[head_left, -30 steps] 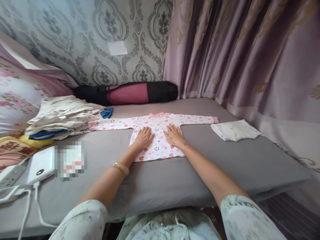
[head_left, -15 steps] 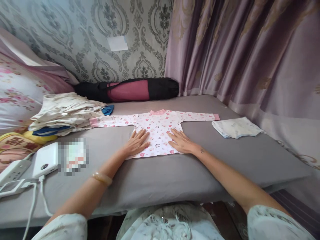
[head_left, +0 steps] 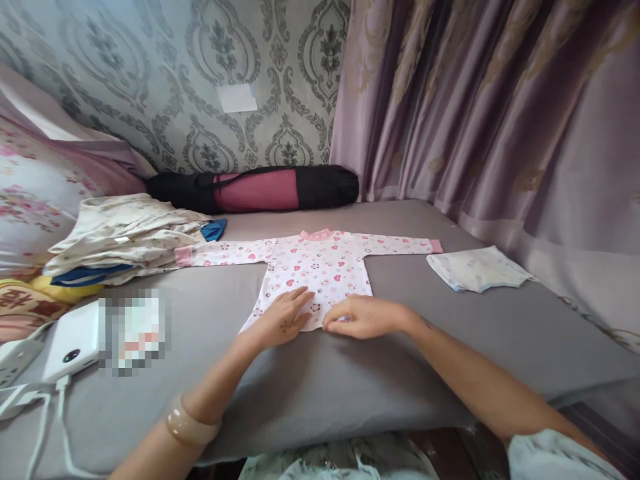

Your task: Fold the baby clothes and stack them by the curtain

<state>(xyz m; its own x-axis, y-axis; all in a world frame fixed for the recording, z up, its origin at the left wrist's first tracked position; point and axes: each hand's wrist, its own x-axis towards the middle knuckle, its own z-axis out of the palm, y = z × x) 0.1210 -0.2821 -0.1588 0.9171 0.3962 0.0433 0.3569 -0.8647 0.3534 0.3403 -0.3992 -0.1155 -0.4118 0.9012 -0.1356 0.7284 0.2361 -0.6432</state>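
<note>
A child's white long-sleeved shirt [head_left: 320,263] with pink hearts and flowers lies face up, sleeves stretched out to both sides, its pink collar at the far end. My left hand [head_left: 284,317] rests on the lower middle of the shirt near its hem, fingers extended. Beside it, my right hand [head_left: 367,315] is closed at the hem, with fingertips and thumb pinching the bottom edge of the cloth. A small bit of the fabric shows between those fingers.
Folded clothes [head_left: 135,227] are piled at the left, touching one cuff. A folded pale cloth [head_left: 480,268] lies right. A white power bank [head_left: 75,340] with cables, a blurred item [head_left: 140,330] and a power strip sit front left. A long black-and-red bag [head_left: 257,190] lines the wall.
My left hand has slid toward the shirt's middle hem. My right hand has moved inward and down from lying flat, and its fingers have closed on the hem. The view has tilted slightly up.
</note>
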